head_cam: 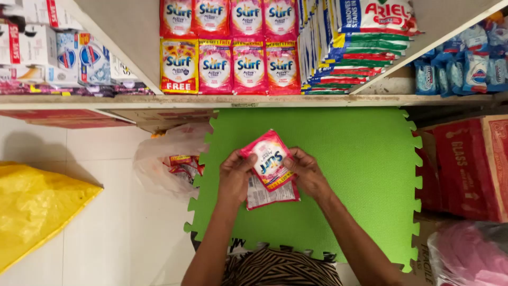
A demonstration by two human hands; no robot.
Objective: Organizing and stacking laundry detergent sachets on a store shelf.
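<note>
Over the green mat: both hands meet at the middle, above the foam.
Left hand [235, 172]: fingers curled onto the left edge of the pink sachets [269, 168], thumb on top, gripping.
Right hand [307, 173]: fingers pinched on the right edge of the same sachets, gripping.
Sachets: flat, glossy plastic packets, pink and red with a white patch; the top one is tilted like a diamond, a second one shows its pale printed back beneath it (how many are in the bundle I cannot tell).
Mat [349, 153]: bright green foam with a fine pebbled surface and jigsaw-toothed edges, lying on the floor; the sachets are held just above its centre.
Floor [95, 222]: smooth, pale, glossy tiles.
Clear bag [169, 161]: thin, crumpled, see-through plastic at the mat's left edge, with reddish packets inside.
Yellow sack [32, 206]: woven-looking, crinkled plastic, far left on the tiles.
Shelf [254, 99]: pale board edge beyond the mat, carrying upright rows of shiny pink and yellow sachets [230, 66] and a tight stack of striped packets [349, 63] beside them.
Red carton [465, 164]: matte cardboard, right of the mat.
Pink bag [471, 254]: soft, bulging plastic at lower right.
</note>
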